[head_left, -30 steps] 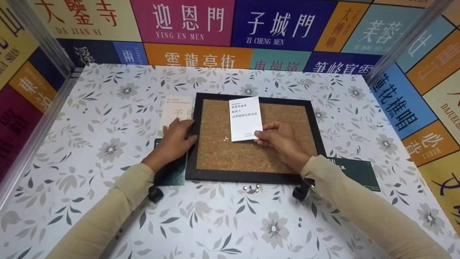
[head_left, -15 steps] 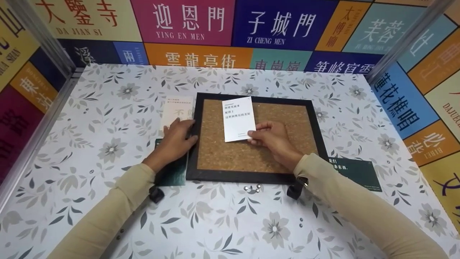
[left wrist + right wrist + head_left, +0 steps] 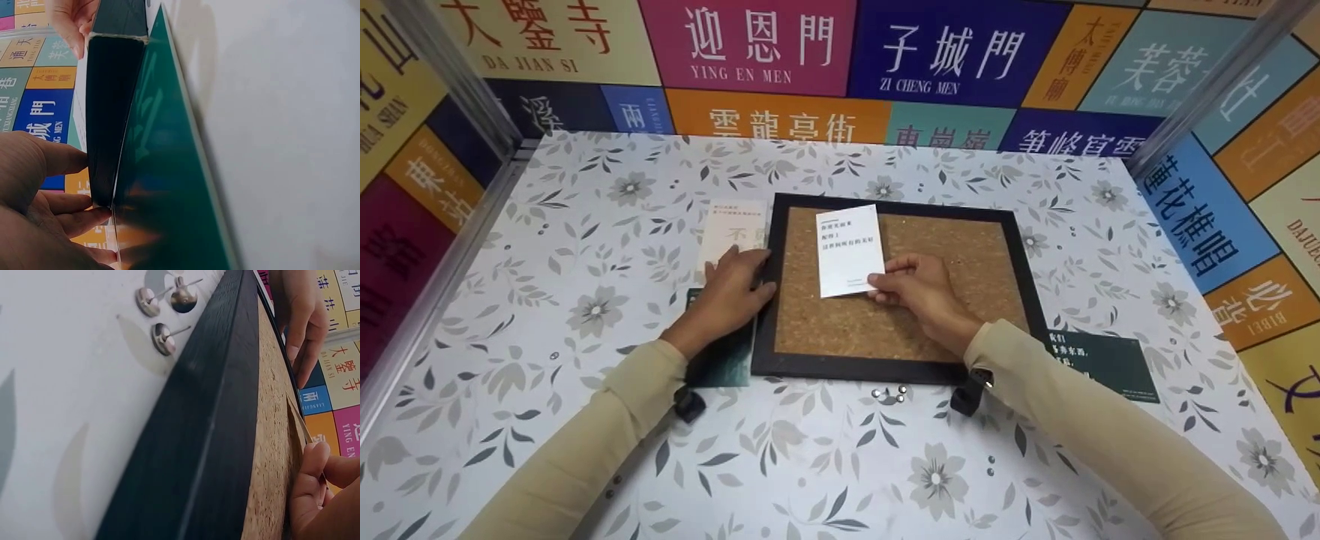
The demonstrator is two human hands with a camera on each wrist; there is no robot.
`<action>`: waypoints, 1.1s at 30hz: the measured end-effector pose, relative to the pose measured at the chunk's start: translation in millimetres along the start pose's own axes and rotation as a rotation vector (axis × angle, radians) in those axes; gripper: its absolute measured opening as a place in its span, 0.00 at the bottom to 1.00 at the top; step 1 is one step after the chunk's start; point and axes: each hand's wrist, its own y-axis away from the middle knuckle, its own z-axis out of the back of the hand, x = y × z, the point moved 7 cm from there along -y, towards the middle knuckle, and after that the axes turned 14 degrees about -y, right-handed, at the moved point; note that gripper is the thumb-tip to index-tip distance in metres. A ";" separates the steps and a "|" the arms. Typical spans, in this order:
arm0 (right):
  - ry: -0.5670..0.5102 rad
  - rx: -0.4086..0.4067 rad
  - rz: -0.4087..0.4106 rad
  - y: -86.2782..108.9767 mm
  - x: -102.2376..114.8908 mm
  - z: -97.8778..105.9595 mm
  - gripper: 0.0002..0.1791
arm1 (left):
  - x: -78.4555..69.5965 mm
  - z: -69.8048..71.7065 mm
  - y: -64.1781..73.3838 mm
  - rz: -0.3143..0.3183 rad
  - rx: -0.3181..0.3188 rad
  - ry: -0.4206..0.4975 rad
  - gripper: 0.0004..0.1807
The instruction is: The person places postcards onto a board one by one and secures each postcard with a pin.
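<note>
pinching white card (image 3: 847, 264) by lower corner in right hand (image 3: 919, 292), resting left hand (image 3: 727, 289), loosely spread, against corkboard (image 3: 840, 330); probably handling light, stiffish, creasable, favouring edges!

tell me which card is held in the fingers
The white card, pinched by the right hand over the corkboard. The beige card, left green card and right green card lie on the table.

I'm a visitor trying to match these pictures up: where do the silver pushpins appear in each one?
Head: silver pushpins lie below centre, slightly right, just outside the near edge of the black frame.
Left wrist: none visible.
Right wrist: near the top, left of centre, beside the frame.
Shared landmark: the black frame, visible in all three.
</note>
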 end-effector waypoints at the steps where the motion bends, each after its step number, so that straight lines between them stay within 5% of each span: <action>1: 0.001 0.001 0.000 -0.3 -0.4 -0.4 0.12 | 0.0 -0.3 -0.4 0.000 -0.001 -0.001 0.32; 33: 0.180 0.071 -0.032 -3.9 1.2 -11.7 0.10 | 0.1 -1.4 -0.5 0.028 0.011 0.003 0.32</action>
